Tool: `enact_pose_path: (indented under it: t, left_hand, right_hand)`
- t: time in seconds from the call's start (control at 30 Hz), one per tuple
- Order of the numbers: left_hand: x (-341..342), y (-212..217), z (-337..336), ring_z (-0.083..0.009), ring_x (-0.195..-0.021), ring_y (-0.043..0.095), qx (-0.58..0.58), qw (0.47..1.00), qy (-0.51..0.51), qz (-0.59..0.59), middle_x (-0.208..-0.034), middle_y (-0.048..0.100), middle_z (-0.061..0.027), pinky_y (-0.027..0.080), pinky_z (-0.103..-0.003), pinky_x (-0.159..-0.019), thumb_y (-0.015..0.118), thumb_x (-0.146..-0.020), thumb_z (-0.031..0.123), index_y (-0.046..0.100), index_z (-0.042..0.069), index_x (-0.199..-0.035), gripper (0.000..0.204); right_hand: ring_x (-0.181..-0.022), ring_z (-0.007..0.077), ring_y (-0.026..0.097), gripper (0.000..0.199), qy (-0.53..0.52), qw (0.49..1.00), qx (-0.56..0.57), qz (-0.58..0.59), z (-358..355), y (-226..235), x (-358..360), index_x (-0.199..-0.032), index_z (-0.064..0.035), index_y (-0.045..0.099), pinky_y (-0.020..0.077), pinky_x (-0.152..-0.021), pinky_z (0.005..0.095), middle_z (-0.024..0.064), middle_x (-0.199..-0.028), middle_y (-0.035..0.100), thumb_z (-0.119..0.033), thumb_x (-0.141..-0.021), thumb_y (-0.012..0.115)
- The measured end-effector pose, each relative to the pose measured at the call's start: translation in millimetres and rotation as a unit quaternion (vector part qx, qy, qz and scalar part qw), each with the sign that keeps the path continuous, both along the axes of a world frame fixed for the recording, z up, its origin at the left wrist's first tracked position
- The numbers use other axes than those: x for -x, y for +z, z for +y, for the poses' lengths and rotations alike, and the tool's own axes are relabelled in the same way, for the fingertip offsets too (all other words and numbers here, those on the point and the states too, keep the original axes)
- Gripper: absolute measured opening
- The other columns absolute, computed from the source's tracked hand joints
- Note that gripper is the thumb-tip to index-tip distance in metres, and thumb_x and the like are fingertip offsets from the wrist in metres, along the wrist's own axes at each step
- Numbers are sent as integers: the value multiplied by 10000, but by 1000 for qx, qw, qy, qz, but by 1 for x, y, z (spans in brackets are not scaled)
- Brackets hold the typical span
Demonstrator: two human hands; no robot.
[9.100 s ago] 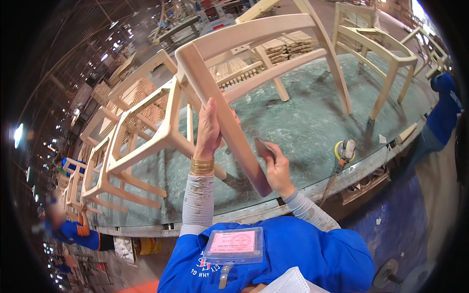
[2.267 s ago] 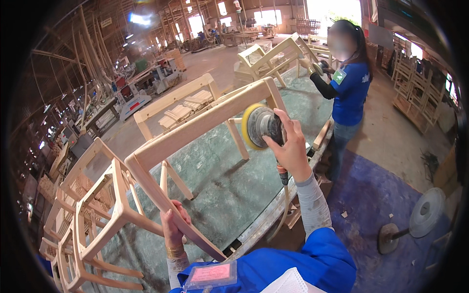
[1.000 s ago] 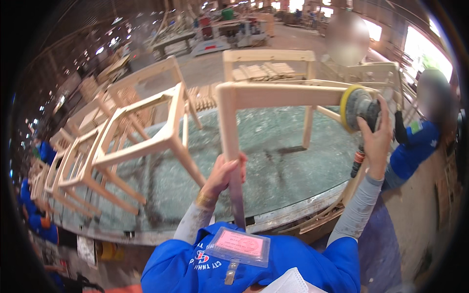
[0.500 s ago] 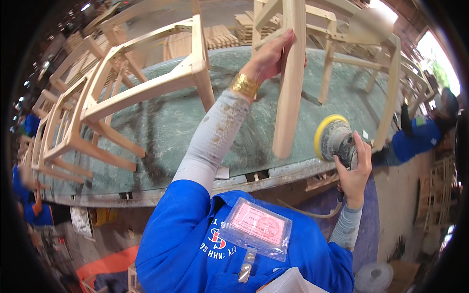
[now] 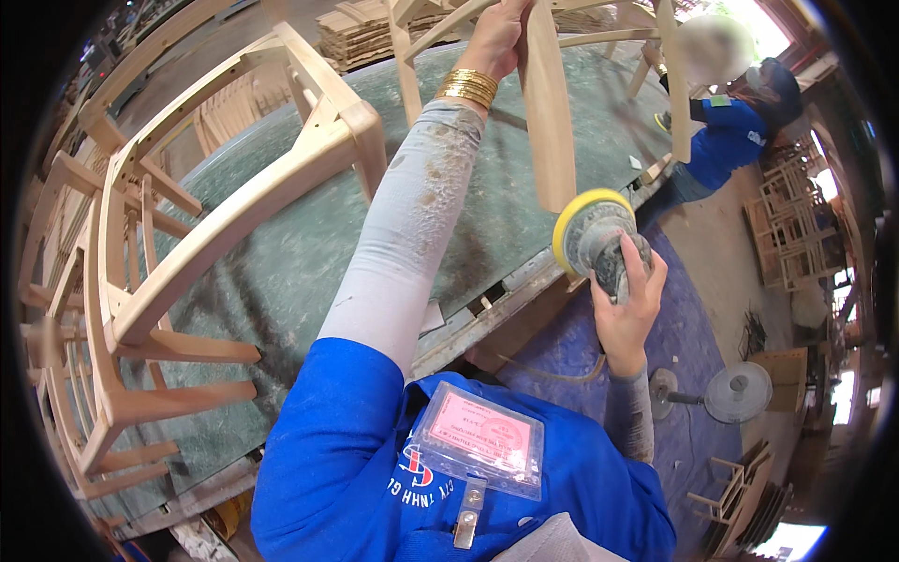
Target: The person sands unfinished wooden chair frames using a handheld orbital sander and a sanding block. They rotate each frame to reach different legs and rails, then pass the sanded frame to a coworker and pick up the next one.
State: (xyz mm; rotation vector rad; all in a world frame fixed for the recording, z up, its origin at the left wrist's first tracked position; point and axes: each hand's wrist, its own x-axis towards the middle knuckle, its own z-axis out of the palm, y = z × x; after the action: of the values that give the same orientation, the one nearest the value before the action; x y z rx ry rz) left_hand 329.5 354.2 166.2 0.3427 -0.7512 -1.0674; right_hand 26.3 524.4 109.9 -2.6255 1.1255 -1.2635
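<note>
My left hand point(image 5: 501, 42) is at the upper edge of the view, closed around a pale wooden chair point(image 5: 551, 122) near its thick leg. That leg slants down toward me over the green tabletop point(image 5: 468, 234). In my right hand point(image 5: 629, 314) is a round sander point(image 5: 609, 248) with a yellow-rimmed pad, gripped from behind by its dark body. The pad is tilted and sits right by the lower end of the leg; whether they touch I cannot tell. A hose point(image 5: 557, 375) runs below the sander.
Several unpainted chair frames point(image 5: 253, 211) stand on the table at left. A co-worker in blue point(image 5: 726, 140) works at the far right with another sander. The metal table edge point(image 5: 506, 300) runs diagonally before me. A standing fan point(image 5: 735, 393) is on the right, near stacked wooden frames point(image 5: 796, 225).
My view has turned to the right. The sander in my right hand has come closer to the lower end of the chair leg. My left hand keeps its hold on the chair.
</note>
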Motion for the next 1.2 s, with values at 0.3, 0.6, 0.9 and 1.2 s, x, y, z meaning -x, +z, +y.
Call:
enact_pose_path:
  t: [0.3,0.6,0.9,1.2]
  left_hand:
    - [20,11,4,-231,-676,636,-1,988,-154,-11,-774,624,-152,553,-372,-695,647,-791,266,567,-51,-885,341]
    - [66,66,-21,-213,-623,583,63,992,-32,109,-711,554,-97,511,-337,-560,516,-859,115,501,-2,-893,123]
    - [35,58,-25,-221,-680,593,87,985,24,145,-722,538,-100,529,-396,-727,560,-802,105,502,-19,-812,138]
    - [-48,28,3,-260,-644,584,54,945,94,307,-707,532,-126,546,-391,-670,514,-801,84,483,-34,-790,123]
  right_hand:
    - [-1002,334,527,642,-67,997,11,-46,27,9,32,-1218,-68,520,449,-855,401,187,-1112,480,39,-622,733]
    - [-966,359,540,616,-152,982,113,6,43,36,65,-1165,-145,576,472,-809,398,213,-1125,473,44,-592,701]
    - [-905,345,573,716,-102,962,190,164,-7,107,45,-1179,-255,599,503,-722,375,197,-1129,455,19,-523,690]
    - [-887,324,575,692,-55,927,266,260,-40,133,-6,-1185,-316,595,500,-681,365,171,-1089,472,12,-578,648]
